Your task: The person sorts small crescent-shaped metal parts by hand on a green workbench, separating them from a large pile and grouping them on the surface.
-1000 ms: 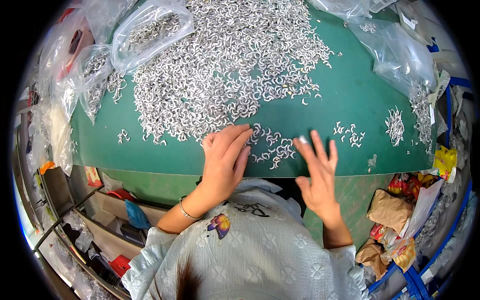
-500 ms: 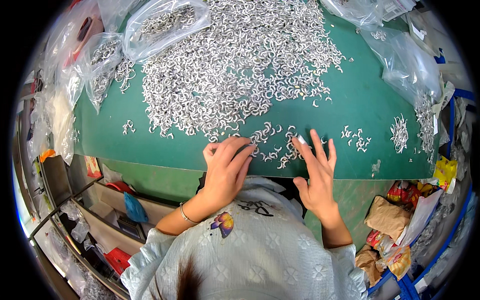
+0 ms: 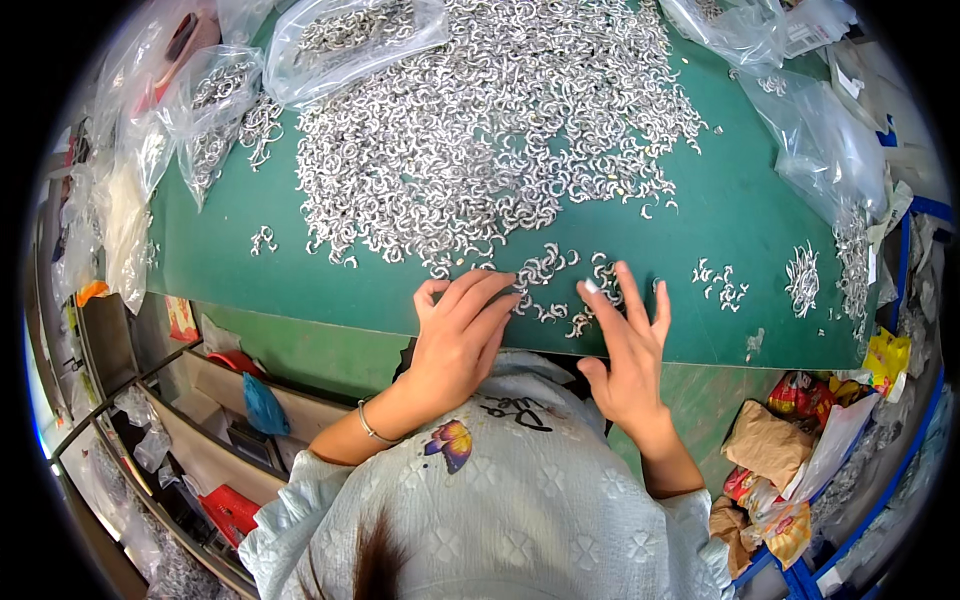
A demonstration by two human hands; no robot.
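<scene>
Many small silvery C-shaped metal pieces lie in a broad heap on the green table. Close to the near edge, a small cluster of the same pieces lies between my hands. At the cluster's left side my left hand rests with loosely bent fingers, their tips by the pieces; I see nothing held. My right hand has its fingers spread over the right side of the cluster, the index finger, with a white covering on its tip, touching or just above the pieces.
Clear plastic bags of metal pieces stand at the far left. Another clear bag lies at the right. Small separate piles sit right of my right hand. Drawers and a brown paper bag are below the table edge.
The whole view has tilted slightly. My right index finger has shifted a little left over the cluster. My left hand stays at almost the same place.
</scene>
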